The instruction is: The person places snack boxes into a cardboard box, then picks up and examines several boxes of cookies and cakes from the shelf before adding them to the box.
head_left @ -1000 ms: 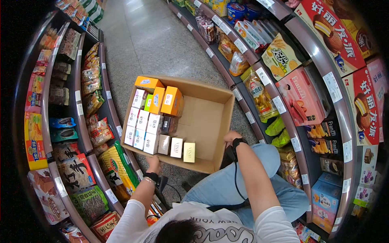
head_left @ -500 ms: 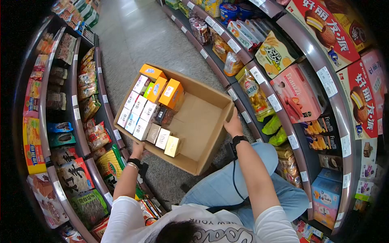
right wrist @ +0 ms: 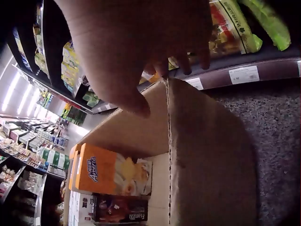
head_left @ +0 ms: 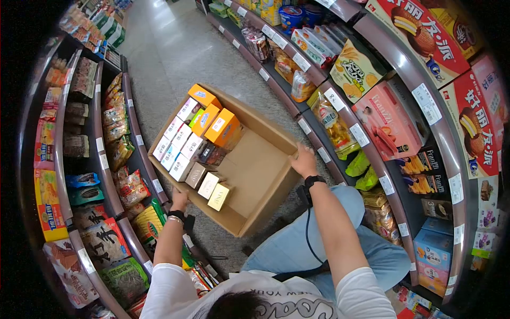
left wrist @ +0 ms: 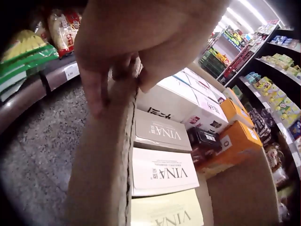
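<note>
One open cardboard carton (head_left: 260, 178) sits askew before the person, between two store shelves; whether its base touches the floor is hidden. Small boxes crowd its left half: white boxes (head_left: 183, 149), orange boxes (head_left: 220, 126), and a row of VINA boxes (head_left: 209, 186) along the near wall, while the right part of the bottom is bare. The left hand (head_left: 179, 200) grips the near-left rim, its fingers (left wrist: 96, 92) outside the wall and its thumb inside; the right hand (head_left: 304, 161) grasps the right rim the same way. Raising the left side above the right could slide the load toward the bare part, and the yellow VINA box (head_left: 219, 198), at the row's open end, seems likeliest to tip. With the weight on one side, the left rim, rough-edged, might crease under the fingers. The left corner appears near the left shelf (head_left: 147, 162), so a careless swing could knock its edge; the right shelf (head_left: 319, 80) leaves little room too.
</note>
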`<state>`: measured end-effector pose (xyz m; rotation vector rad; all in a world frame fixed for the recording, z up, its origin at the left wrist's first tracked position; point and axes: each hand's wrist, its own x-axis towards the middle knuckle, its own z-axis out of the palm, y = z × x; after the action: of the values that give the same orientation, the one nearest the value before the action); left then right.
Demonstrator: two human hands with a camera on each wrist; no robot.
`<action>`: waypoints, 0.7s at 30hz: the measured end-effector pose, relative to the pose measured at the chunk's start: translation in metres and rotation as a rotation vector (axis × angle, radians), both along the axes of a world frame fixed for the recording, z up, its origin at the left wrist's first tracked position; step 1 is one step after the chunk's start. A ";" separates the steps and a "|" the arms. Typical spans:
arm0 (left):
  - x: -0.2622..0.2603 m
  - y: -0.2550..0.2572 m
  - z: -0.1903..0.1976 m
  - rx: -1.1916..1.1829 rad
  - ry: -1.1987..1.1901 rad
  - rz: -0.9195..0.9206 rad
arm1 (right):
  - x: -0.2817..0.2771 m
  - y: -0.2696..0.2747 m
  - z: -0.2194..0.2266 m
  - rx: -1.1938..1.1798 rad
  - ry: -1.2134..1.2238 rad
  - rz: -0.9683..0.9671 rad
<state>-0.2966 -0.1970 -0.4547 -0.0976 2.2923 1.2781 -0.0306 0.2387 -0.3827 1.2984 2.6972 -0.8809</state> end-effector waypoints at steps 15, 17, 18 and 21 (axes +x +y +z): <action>0.049 -0.025 0.027 -0.231 -0.086 -0.170 | 0.004 -0.017 0.010 -0.003 -0.431 0.260; 0.044 -0.048 -0.010 -0.215 0.041 -0.246 | 0.010 -0.023 0.010 -0.026 -0.550 0.305; 0.042 -0.057 -0.022 -0.209 0.105 -0.282 | 0.013 -0.026 0.010 -0.063 -0.615 0.334; 0.066 -0.026 0.042 -0.388 -0.063 -0.218 | 0.025 -0.033 -0.014 -0.149 -0.714 0.332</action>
<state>-0.2301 -0.2233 -0.4131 -0.0196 2.3908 0.7035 -0.0055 0.2057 -0.3972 0.8679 2.1365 -0.4493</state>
